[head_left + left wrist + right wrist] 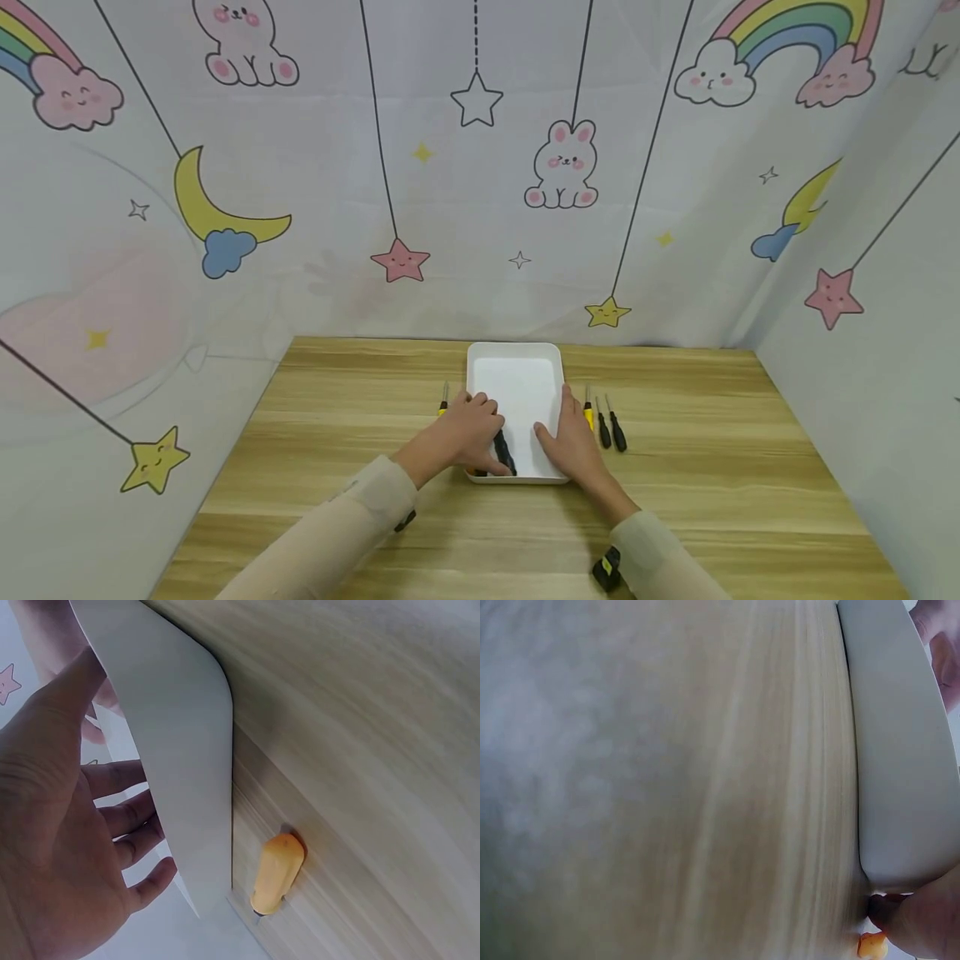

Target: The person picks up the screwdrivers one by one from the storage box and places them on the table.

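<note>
A white rectangular tray [517, 379] lies on the wooden table. My left hand [468, 433] reaches over its left wall, the fingers spread and loosely bent inside, as the left wrist view shows. Beside that thumb lies a black-handled tool [505, 454] in the tray, partly hidden by the hand; its kind is unclear. Along the right wall, my right hand [576, 442] holds the tray, thumb inside and fingers outside. Right of it lie a yellow-handled screwdriver [588, 417] and two black-handled screwdrivers [604, 433]. Another yellow-handled screwdriver [443, 408] lies left of the tray.
A black tape measure [606, 570] rests on the table [697, 467] near the right sleeve. Some dark object [406, 521] shows partly beneath the left forearm. Patterned cloth [330, 167] hangs behind the table's back edge and along both sides.
</note>
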